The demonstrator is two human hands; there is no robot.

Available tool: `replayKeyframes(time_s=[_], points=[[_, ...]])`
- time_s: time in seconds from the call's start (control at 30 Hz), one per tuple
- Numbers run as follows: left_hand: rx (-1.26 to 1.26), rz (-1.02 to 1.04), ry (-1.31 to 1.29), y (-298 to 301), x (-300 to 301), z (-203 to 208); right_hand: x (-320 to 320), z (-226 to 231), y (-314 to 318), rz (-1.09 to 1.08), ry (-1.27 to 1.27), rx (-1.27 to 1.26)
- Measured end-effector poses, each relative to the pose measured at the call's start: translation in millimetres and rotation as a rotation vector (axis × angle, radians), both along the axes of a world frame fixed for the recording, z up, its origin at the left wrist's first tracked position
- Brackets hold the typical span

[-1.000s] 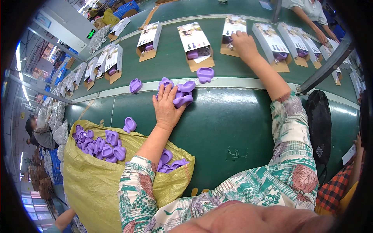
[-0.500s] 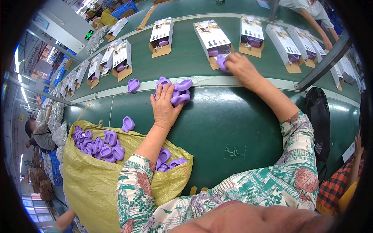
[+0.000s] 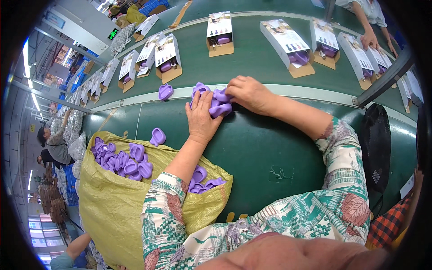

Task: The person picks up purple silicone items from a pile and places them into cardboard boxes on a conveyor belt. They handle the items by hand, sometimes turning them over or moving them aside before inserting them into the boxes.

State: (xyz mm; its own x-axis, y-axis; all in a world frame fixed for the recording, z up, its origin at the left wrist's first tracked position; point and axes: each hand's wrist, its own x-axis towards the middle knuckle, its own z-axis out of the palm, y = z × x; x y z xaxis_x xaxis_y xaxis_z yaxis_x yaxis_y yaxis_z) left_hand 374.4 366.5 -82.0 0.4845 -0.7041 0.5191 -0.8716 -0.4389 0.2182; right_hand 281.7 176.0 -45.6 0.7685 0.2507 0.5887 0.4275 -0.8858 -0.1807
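Observation:
My left hand (image 3: 202, 118) lies with its fingers stretched out over a small pile of purple rubbery, hollow oval pieces (image 3: 220, 110) at the table's far edge. At the right side of that pile, my right hand (image 3: 253, 95) pinches one purple piece (image 3: 220, 94); its fingertips are partly hidden. A single purple piece (image 3: 166, 92) sits left of the pile, and another piece (image 3: 157, 137) lies nearer, beside the yellow woven sack (image 3: 108, 202). Inside the sack are many more pieces (image 3: 119, 162). Beyond my right hand, an open white box (image 3: 285, 40) has a purple piece in its mouth.
Other open boxes (image 3: 219, 24) stand in a row on the green conveyor belt (image 3: 243, 67). A metal post (image 3: 382, 78) rises at the right, near a black mesh bag (image 3: 376, 148). Across the belt, a person's hand (image 3: 370, 40) touches boxes.
My right hand has come back from the box to the pile, leaving a purple piece at the box's mouth, and now pinches another. The boxes have shifted right in view.

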Motion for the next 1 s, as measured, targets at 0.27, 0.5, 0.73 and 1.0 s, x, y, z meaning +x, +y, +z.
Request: replayKeyframes(time_s=[0.27,0.5,0.73,1.0], points=[[-0.018,-0.031,0.042,4.2,1.3,-1.3,26.9,2.1,-33.6,-0.171,-0.105,-0.279],[-0.093,-0.031,0.069,1.9,-2.3,-0.3,100.9,12.5,-133.6,-0.623,-0.032,-0.525],[-0.069,-0.136,0.003,6.5,-0.4,7.6,66.9,-0.8,-87.3,-0.344,-0.151,-0.103],[-0.11,-0.294,-0.068,8.5,0.9,2.8,29.1,-12.9,-0.3,0.069,0.133,-0.095]])
